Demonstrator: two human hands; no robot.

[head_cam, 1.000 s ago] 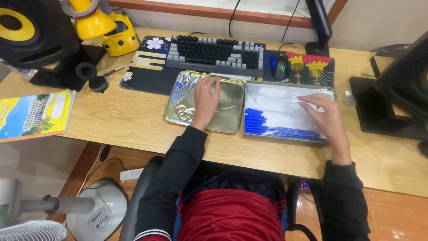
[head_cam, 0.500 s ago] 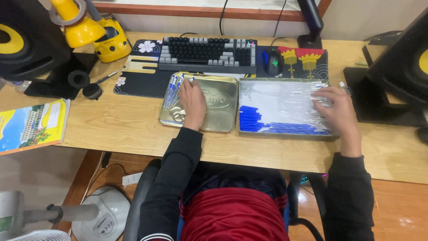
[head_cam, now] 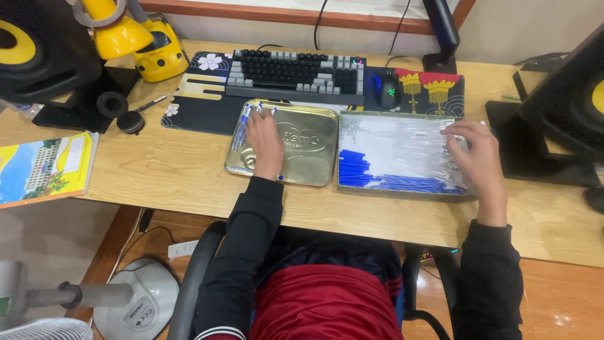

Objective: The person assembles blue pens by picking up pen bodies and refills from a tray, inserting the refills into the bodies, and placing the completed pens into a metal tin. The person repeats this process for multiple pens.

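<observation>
A gold metal tin (head_cam: 308, 148) lies on the desk before me, with several blue-capped pens (head_cam: 241, 129) lined up along its left side. My left hand (head_cam: 264, 143) lies palm down in the tin, fingertips on those pens. To the right sits a tray (head_cam: 402, 189) filled with clear pen barrels (head_cam: 402, 141) and a row of blue caps (head_cam: 365, 173). My right hand (head_cam: 478, 157) is over the tray's right end, fingers curled onto the clear barrels at the top right corner.
A keyboard (head_cam: 296, 75) and mouse (head_cam: 390, 94) lie on a dark mat behind the trays. Black speakers stand at far left (head_cam: 38, 50) and far right (head_cam: 560, 107). A yellow lamp (head_cam: 135, 38) and a booklet (head_cam: 44, 167) are at left, a fan (head_cam: 38, 315) below.
My left hand has slid from the tin's middle to the pens at its left side. My right hand has stayed at the tray's right end, its fingers curling in.
</observation>
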